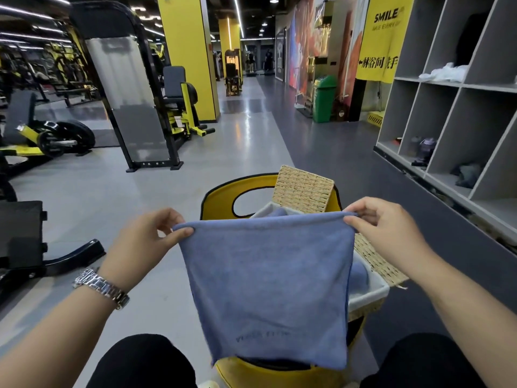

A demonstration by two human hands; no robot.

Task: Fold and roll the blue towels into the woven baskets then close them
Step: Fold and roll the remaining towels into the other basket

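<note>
A blue towel (268, 287) hangs folded in half in front of me, its top edge stretched level. My left hand (145, 242) pinches the towel's top left corner and my right hand (391, 233) pinches the top right corner. Behind the towel stands a woven basket (372, 298) with a white lining, its woven lid (303, 193) tipped up at the back. Another blue towel (359, 275) lies inside the basket, mostly hidden by the hanging towel.
The basket rests on a yellow seat with a black rim (221, 203) between my knees. Grey cubby shelves (453, 113) run along the right. Gym machines (126, 93) and a weight plate (64, 138) stand at the left on the grey floor.
</note>
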